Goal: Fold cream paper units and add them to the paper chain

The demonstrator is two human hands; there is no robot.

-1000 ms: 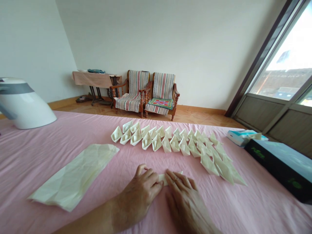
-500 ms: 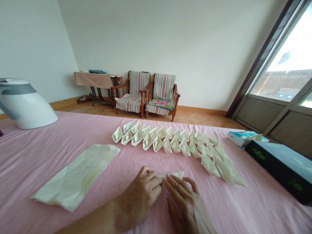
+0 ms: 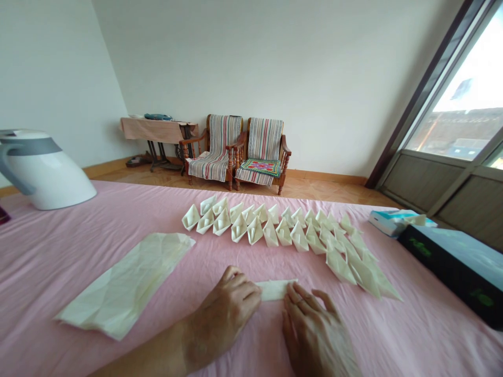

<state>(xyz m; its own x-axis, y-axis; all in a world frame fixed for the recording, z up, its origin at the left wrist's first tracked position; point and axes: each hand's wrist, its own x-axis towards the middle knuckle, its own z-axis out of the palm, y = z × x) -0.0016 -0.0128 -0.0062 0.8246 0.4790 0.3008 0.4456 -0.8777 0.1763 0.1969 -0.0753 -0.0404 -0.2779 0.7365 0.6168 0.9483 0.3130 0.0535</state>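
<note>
Because the folded paper strip [image 3: 274, 290] is small and thin, lying just below the centre of the frame on the pink cloth [image 3: 412, 340], it should weigh next to nothing and slide easily under a careless fingertip. At its left end, the left hand [image 3: 231, 303] has its fingers curled in against the paper; whether they pinch it or only press down, I cannot tell, since the knuckles hide the contact. The right hand [image 3: 314, 324] lies flat and ungripped, fingers extended, fingertips touching the right end. Layered folds probably make the strip stiffer than the creased paper sheets [image 3: 126, 285] at the lower left, yet it would likely still bend, tear or take a stray crease if squeezed hard. Its two short ends look the best places to hold, with light, flat pressure. The paper boats [image 3: 255, 230] across the middle seem easier to crush, so lifting by a folded rim would be gentler
</note>
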